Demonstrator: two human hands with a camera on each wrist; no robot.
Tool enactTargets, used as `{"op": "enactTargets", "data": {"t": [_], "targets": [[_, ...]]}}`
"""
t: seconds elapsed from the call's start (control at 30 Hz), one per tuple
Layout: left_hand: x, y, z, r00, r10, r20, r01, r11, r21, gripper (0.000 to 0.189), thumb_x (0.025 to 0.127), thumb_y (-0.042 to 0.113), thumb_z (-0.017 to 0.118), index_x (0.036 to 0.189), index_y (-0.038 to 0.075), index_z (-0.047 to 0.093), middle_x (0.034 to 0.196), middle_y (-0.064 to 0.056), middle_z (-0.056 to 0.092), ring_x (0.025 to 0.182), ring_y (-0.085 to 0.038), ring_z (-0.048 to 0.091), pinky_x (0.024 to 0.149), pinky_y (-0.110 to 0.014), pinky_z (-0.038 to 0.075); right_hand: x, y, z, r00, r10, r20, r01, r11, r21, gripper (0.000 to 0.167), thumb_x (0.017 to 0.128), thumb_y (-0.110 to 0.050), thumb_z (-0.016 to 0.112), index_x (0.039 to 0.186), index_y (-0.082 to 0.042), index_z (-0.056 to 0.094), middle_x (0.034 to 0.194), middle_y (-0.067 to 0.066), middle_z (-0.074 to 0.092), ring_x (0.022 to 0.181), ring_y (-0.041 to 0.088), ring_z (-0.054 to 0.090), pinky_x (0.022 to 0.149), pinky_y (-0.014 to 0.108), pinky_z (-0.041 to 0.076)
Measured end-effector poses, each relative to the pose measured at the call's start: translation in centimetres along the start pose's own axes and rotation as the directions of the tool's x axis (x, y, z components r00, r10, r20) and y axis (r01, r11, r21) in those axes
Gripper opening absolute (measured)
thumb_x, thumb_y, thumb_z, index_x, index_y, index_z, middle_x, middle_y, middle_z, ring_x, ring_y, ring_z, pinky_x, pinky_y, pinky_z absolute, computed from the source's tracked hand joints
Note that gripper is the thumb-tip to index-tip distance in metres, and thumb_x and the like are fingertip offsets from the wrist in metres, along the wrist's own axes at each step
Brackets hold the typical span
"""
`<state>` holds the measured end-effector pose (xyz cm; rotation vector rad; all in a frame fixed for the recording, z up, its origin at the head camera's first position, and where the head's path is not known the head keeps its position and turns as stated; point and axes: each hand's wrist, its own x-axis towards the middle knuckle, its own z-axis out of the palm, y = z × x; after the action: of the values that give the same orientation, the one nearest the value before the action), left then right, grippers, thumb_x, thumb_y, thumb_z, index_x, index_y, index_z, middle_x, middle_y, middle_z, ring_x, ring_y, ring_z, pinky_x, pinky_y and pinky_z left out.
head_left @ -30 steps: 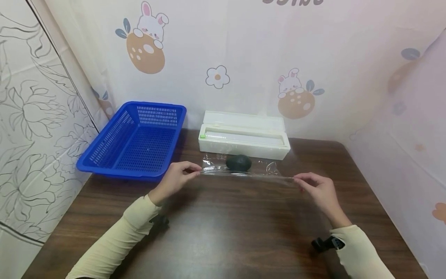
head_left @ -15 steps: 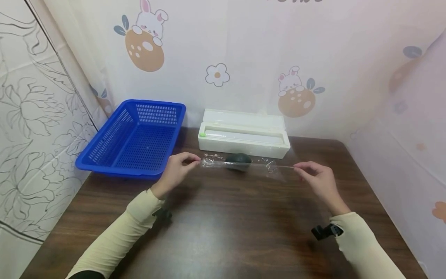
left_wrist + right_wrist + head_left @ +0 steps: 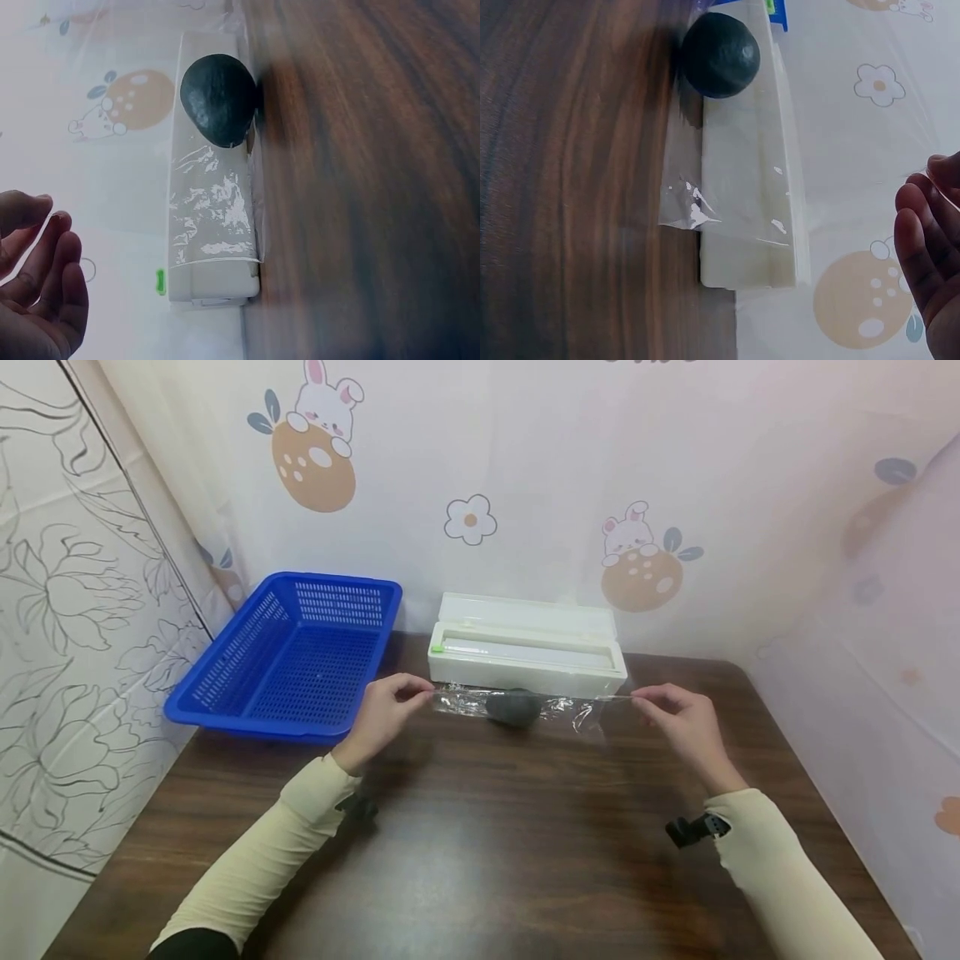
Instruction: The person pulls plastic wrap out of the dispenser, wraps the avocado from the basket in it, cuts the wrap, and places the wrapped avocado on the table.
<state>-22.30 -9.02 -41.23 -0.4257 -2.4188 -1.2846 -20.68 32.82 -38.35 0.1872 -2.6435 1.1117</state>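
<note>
A clear sheet of cling film [image 3: 459, 702] stretches between my two hands. My left hand [image 3: 381, 718] pinches its left end between thumb and index finger, and at the other end the thumb and index finger of my right hand [image 3: 686, 731] do the same. The film's raised edge runs taut across the head view. Behind the film shows a dark green avocado [image 3: 513, 710], partly veiled by it. Both wrist views show the avocado [image 3: 219, 100] with glossy, wrinkled film beside it, in front of the white box. The other fingers of my left hand [image 3: 45, 274] are bent loosely.
Just behind the avocado stands a long white cling film dispenser box [image 3: 525, 677], lid raised, with a green slider at its left end. A blue plastic basket [image 3: 367, 693] sits at the back left of the brown wooden table [image 3: 480, 860]. Patterned curtains [image 3: 540, 460] hang behind.
Both hands have moved away from me, carrying the film's near edge up and over the avocado towards the white box. The avocado, box and basket have stayed in place.
</note>
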Motion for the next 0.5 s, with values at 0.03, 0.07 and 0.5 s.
{"op": "enactTargets", "data": {"t": [0.03,0.07,0.5], "targets": [[0.1,0.1,0.0,1.000,-0.007,0.000,0.007,1.000,0.000,0.008,0.086,0.012,0.074,0.092,0.006,0.075,0.090,-0.009,0.076,0.081,-0.020,0.069,0.075,-0.035,0.056,0.2,0.0,0.0,1.000,-0.007,-0.006,0.007,1.000,0.001,0.026,0.093,-0.029,0.067,0.104,-0.006,0.072,0.086,0.006,0.071,0.070,0.010,0.063,0.059,0.019,0.050],[0.3,0.1,0.1,1.000,-0.013,-0.002,0.013,1.000,0.006,0.009,0.086,0.012,0.074,0.092,0.006,0.075,0.090,-0.009,0.076,0.082,-0.020,0.069,0.076,-0.036,0.056,0.4,0.1,0.1,1.000,-0.010,-0.012,0.010,1.000,-0.002,0.026,0.093,-0.029,0.067,0.104,-0.006,0.072,0.086,0.005,0.071,0.070,0.010,0.063,0.059,0.018,0.049],[2.4,0.7,0.3,0.997,-0.083,-0.009,0.083,0.995,0.054,0.015,0.088,0.016,0.072,0.096,0.004,0.075,0.097,-0.012,0.076,0.092,-0.026,0.070,0.084,-0.042,0.054,2.6,0.4,0.3,1.000,0.030,0.002,-0.030,0.998,-0.053,0.033,0.095,-0.033,0.063,0.109,-0.004,0.070,0.096,0.020,0.071,0.073,0.011,0.059,0.061,0.018,0.047]]}}
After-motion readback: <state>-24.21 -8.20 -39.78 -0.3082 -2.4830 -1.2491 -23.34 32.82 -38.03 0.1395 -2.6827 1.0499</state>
